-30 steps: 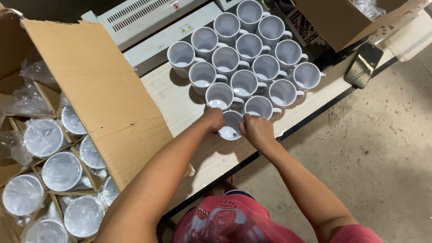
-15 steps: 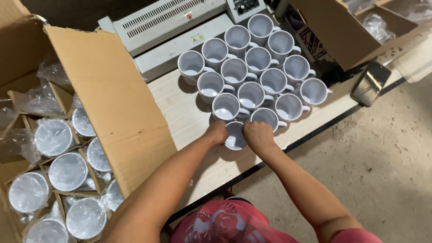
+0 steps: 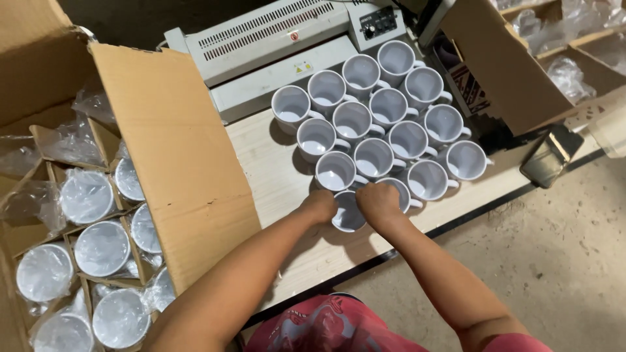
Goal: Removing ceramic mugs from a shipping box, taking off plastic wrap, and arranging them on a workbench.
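A white mug point(image 3: 347, 216) stands upright on the pale wooden table point(image 3: 274, 176) at the near end of a cluster of several white mugs point(image 3: 375, 124). My left hand point(image 3: 319, 205) grips its left side and my right hand point(image 3: 378, 201) grips its right side. The mug touches the row behind it. All mugs stand open side up, most handles pointing right.
An open cardboard box point(image 3: 163, 156) at the left holds several plastic-wrapped mugs point(image 3: 101, 248) in dividers. A grey-white laminating machine point(image 3: 274, 39) lies behind the cluster. Another cardboard box point(image 3: 502, 58) and a dark phone-like slab point(image 3: 551, 155) sit at the right. The table's dark edge point(image 3: 456, 225) borders a concrete floor.
The view has drifted, so everything sits lower and more to the right in the frame. Both hands stay on the same front mug; nothing was let go.
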